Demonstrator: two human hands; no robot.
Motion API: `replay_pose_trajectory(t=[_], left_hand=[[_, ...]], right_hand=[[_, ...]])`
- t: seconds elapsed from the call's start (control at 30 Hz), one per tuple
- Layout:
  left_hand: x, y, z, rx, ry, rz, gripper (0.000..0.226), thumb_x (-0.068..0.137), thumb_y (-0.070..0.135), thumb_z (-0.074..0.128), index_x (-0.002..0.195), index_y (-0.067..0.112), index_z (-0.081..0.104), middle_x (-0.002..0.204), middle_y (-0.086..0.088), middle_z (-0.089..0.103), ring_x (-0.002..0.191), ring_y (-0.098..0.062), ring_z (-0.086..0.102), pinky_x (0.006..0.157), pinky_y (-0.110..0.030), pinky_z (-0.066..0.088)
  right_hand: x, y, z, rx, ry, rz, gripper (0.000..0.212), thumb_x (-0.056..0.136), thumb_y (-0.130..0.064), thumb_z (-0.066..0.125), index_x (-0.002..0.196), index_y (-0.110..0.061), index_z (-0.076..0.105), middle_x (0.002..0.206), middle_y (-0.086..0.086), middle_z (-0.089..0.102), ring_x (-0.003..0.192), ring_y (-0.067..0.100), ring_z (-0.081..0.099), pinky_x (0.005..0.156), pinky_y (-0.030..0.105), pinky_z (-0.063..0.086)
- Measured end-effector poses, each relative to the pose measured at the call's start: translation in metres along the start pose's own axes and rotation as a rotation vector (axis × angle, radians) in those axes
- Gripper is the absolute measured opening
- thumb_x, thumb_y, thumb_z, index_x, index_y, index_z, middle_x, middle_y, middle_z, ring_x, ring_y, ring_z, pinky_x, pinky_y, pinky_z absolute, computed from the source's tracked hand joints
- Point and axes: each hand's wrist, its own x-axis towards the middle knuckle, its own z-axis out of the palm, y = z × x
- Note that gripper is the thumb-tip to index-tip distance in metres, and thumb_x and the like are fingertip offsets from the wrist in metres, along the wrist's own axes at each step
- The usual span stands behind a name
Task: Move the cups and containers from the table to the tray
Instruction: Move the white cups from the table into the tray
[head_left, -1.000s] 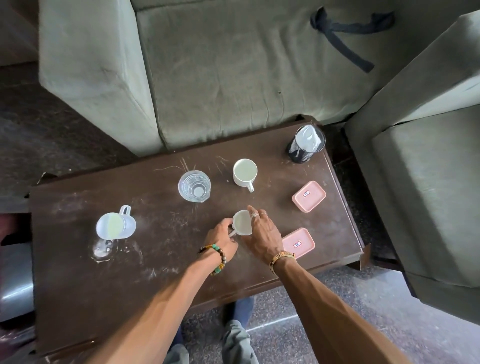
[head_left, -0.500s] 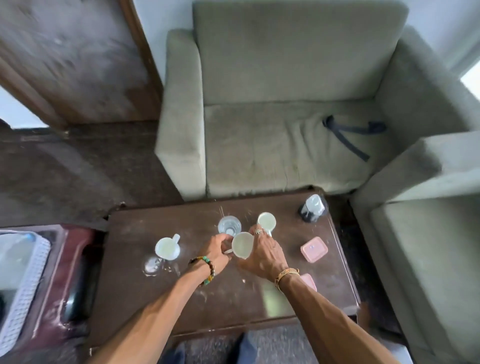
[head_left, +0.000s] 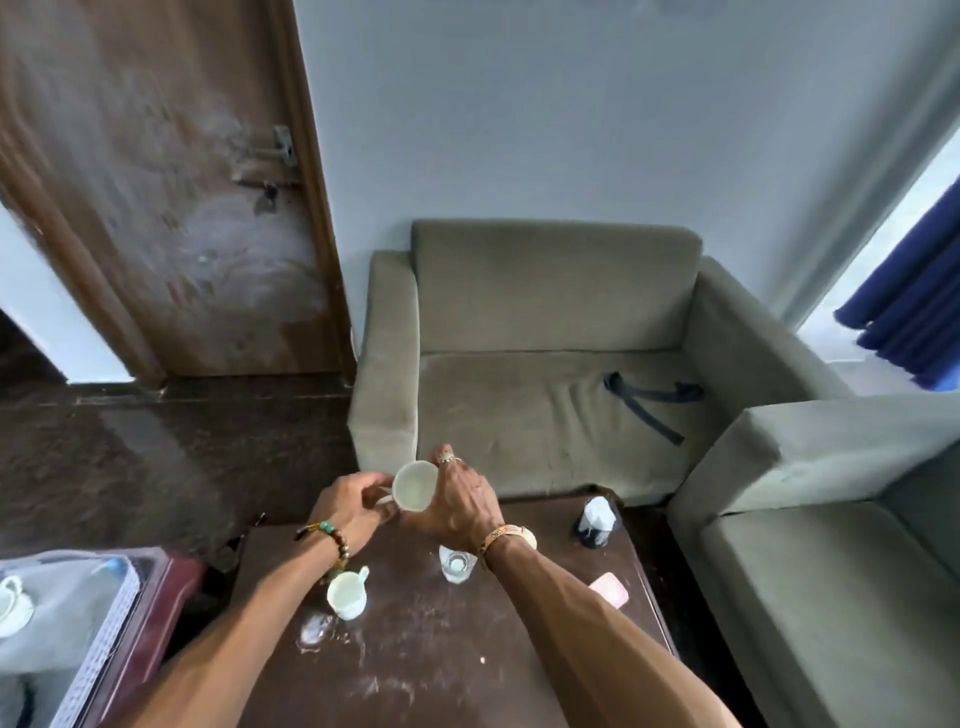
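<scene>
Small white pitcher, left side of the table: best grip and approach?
Grip the small white pitcher by its handle, which sticks out on the upper right, toward the glass. Come from that side; it stands upright with bare table around it.

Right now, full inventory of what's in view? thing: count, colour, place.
held cup: 1, white, lifted above the table's far edge, between both hands
small jug: 1, white, on table, left part
glass: 1, clear, on table, centre, beside right wrist
dark holder: 1, black with white contents, table's far right corner
flat container: 1, pink, table's right edge
table: 1, dark brown
tray: 1, white-rimmed, lower left, holding a white cup
sofa: 1, grey-green, behind table
dark strap: 1, on sofa seat
door: 1, brown, upper left
left hand: at the cup's handle side
right hand: on the cup's body
</scene>
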Motion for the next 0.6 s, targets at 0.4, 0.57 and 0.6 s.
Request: replay_pose_trajectory(t=[0.4, 0.57, 0.6], left_hand=[[-0.081, -0.030, -0.135, -0.035, 0.095, 0.128, 0.024, 0.074, 0.022, 0.081, 0.087, 0.039, 0.071, 0.074, 0.023, 0.069, 0.073, 0.008, 0.063, 0.056, -0.008, 0.039], [-0.115, -0.046, -0.192, -0.012, 0.127, 0.141, 0.025, 0.074, 0.021, 0.081, 0.087, 0.039, 0.070, 0.072, 0.023, 0.067, 0.070, 0.008, 0.059, 0.055, -0.014, 0.039], [-0.120, -0.050, -0.202, -0.014, 0.132, 0.142, 0.025, 0.074, 0.021, 0.081, 0.088, 0.038, 0.071, 0.072, 0.022, 0.067, 0.070, 0.008, 0.059, 0.055, -0.014, 0.039]], right_hand=[[-0.058, -0.149, 0.012, -0.034, 0.116, -0.084, 0.073, 0.055, -0.058, 0.076, 0.112, -0.026, 0.043, 0.101, -0.001, 0.067, 0.091, 0.028, 0.067, 0.065, 0.029, 0.045], [-0.076, -0.208, 0.027, -0.029, 0.129, -0.137, 0.075, 0.056, -0.056, 0.076, 0.115, -0.024, 0.043, 0.102, 0.000, 0.067, 0.093, 0.027, 0.066, 0.072, 0.034, 0.053], [-0.077, -0.219, 0.030, -0.030, 0.133, -0.146, 0.075, 0.056, -0.056, 0.076, 0.115, -0.024, 0.044, 0.102, 0.000, 0.067, 0.093, 0.027, 0.067, 0.073, 0.034, 0.053]])
